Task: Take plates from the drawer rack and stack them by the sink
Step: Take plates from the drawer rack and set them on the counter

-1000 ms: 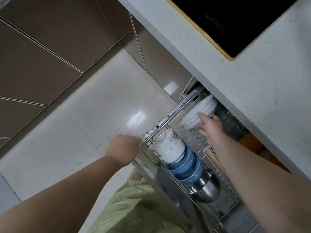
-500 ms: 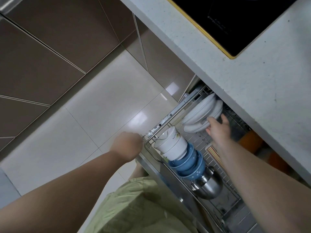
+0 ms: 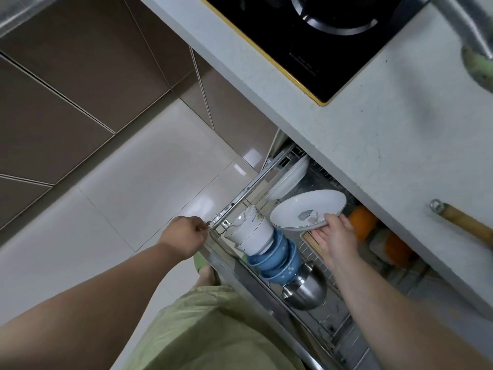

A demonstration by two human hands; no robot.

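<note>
Kitchen drawer rack (image 3: 241,194): right hand (image 3: 336,237) is gripping a plate (image 3: 306,209); left hand (image 3: 184,236) is fisted on the rack's corner.

Glossy cream floor tiles (image 3: 128,188) reflecting light meet brown cabinet doors (image 3: 66,84), beside a speckled pale bench (image 3: 386,134) holding a black gas hob (image 3: 314,36).

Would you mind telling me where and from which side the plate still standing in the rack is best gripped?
Grip the standing plate at its upper rim, coming from above. It stands on edge, leaning in the rack, so only that rim is free; the counter overhangs its far side. The right hand already holds a lifted plate; the left hand grips the rack's corner.
</note>
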